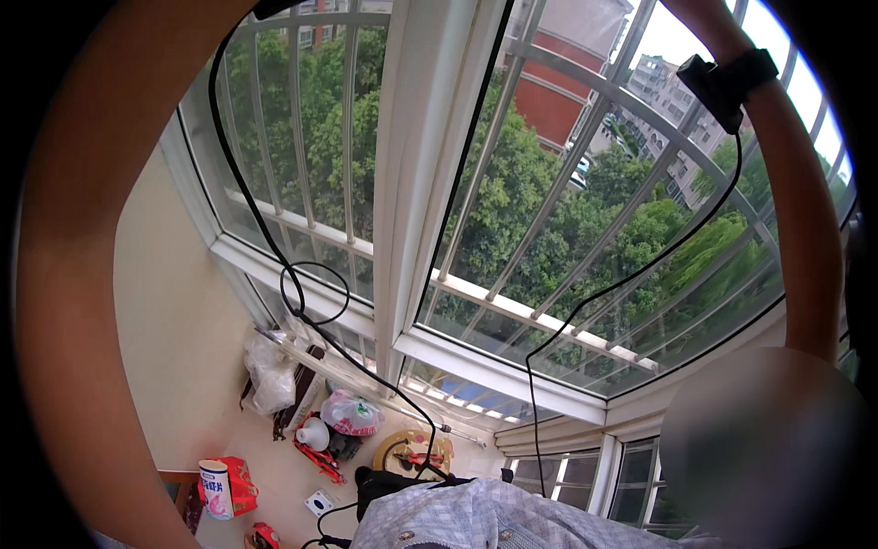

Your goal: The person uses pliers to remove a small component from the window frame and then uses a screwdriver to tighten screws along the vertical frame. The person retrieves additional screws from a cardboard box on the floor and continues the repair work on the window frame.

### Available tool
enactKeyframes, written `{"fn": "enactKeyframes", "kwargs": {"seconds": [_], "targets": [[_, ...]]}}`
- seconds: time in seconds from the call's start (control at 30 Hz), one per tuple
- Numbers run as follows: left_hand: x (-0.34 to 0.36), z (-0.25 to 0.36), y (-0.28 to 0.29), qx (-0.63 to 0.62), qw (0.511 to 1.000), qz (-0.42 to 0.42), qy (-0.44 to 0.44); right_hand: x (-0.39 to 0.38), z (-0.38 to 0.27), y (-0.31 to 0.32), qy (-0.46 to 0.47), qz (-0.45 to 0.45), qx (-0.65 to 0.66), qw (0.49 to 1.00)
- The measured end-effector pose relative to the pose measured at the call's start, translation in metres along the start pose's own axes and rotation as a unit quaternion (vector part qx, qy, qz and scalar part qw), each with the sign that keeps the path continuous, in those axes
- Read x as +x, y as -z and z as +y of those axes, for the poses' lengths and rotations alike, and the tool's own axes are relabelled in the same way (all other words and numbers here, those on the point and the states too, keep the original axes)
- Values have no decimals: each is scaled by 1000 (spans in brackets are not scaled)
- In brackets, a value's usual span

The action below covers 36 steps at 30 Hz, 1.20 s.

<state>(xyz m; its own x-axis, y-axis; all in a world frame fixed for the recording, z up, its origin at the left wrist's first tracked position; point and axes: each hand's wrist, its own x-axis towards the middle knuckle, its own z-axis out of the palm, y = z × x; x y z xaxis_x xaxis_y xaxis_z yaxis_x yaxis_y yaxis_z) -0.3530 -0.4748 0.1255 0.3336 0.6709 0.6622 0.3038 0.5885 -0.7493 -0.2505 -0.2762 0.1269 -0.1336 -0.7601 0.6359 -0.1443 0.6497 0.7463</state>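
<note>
Both my arms are raised, reaching past the upper edge of the head view. The left forearm (174, 55) runs up along the left side, and a bit of a black wrist strap (274, 7) shows at its top; my left hand is out of the picture. On the right, my right hand (706, 23) is cut off by the upper edge just beyond a black wristband (752, 73) with a small box on it, its fingers hidden. Black cables (631, 274) hang from both wrists. Behind them stands a white-framed window (402, 183). Whatever the hands touch is out of sight.
Outside are metal bars (549, 201), trees and buildings. On the floor lie plastic bags (352, 414), a white and blue canister (215, 489), a red bag (240, 485), a power socket (319, 502) and a round yellowish stool or board (382, 450) with tools. The lower right is blurred.
</note>
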Motion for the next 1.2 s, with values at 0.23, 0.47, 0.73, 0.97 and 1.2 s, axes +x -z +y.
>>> {"fn": "enactKeyframes", "kwargs": {"seconds": [0.23,0.47,0.73,0.97,1.2], "targets": [[-16,-3,-3,-45,997,58,-25,-2,-17,-20,-44,4,25,999],[-6,3,26,-78,995,-59,-18,11,-42,-7,-417,-170,233,862],[-8,2,12,-116,993,-10,30,16,-48,3,-571,-151,489,642],[-8,4,21,-126,991,-28,27,-3,-36,6,-324,-61,321,888],[-10,4,15,-126,991,38,2,-17,-17,-7,-125,-26,135,983]]}}
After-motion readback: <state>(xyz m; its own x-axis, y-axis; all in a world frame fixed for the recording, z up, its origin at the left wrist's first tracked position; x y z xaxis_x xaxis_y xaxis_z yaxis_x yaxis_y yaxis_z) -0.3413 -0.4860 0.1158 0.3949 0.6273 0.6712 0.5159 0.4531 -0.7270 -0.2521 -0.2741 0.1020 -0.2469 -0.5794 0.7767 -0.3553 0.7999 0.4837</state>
